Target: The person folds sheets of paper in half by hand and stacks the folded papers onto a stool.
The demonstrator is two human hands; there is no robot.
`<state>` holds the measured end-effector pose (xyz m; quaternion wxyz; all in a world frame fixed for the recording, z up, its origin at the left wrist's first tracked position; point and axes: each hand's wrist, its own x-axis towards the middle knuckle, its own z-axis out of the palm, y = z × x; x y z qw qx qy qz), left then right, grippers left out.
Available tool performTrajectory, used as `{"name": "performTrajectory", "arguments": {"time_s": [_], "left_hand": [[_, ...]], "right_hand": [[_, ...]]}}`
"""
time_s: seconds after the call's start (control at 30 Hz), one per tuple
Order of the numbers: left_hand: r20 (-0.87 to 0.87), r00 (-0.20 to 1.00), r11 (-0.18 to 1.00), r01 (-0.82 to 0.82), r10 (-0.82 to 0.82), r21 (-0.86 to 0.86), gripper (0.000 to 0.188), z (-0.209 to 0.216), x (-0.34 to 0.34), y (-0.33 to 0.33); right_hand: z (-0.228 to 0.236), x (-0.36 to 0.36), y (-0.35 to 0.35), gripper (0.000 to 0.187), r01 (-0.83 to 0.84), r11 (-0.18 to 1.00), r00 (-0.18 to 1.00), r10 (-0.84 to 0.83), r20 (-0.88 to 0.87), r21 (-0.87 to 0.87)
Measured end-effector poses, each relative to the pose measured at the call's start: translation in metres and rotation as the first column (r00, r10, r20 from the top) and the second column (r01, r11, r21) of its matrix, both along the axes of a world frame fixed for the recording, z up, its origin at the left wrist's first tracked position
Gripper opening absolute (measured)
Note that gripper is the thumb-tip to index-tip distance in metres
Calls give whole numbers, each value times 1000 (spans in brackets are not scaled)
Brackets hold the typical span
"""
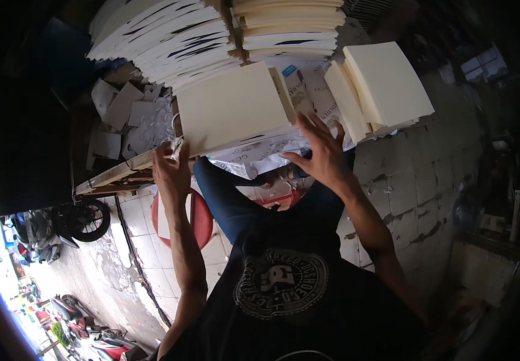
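A cream stack of paper sheets (230,105) lies on the table in front of me, next to a white wrapping sheet with printed marks (260,155) that hangs over the front edge. My left hand (171,171) is at the stack's near left corner, by the table edge. Its fingers curl around a small whitish bit, too small to name. Beside the near right corner of the stack is my right hand (323,150), fingers spread and holding nothing. To the right of it stands another cream stack (389,84), with some sheets leaning at its left side.
Tall piles of folded sheets (175,42) and cream sheets (290,24) rise at the back. Paper scraps (133,117) heap left of the stack, above the wooden table edge (112,175). A red stool (201,219) stands below on the tiled floor (416,192).
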<state>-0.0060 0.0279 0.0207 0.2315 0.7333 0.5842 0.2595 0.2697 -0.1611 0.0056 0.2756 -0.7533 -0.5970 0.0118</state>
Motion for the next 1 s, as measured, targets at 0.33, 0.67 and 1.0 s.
{"name": "performTrajectory", "arguments": {"time_s": [0.33,0.67,1.0], "left_hand": [[-515,601,628,764,-612,146,100,0,40,11],[66,970,971,236,-233,-47,56,61,-88,-40],[-522,852,997,-25,-20,-79,71,-227,-237,-87]], "right_hand": [[46,161,-52,65,474,756,749,-616,244,452],[-12,335,-114,71,689,724,723,-688,58,-2],[3,315,-117,47,708,687,698,-646,-309,162]]}}
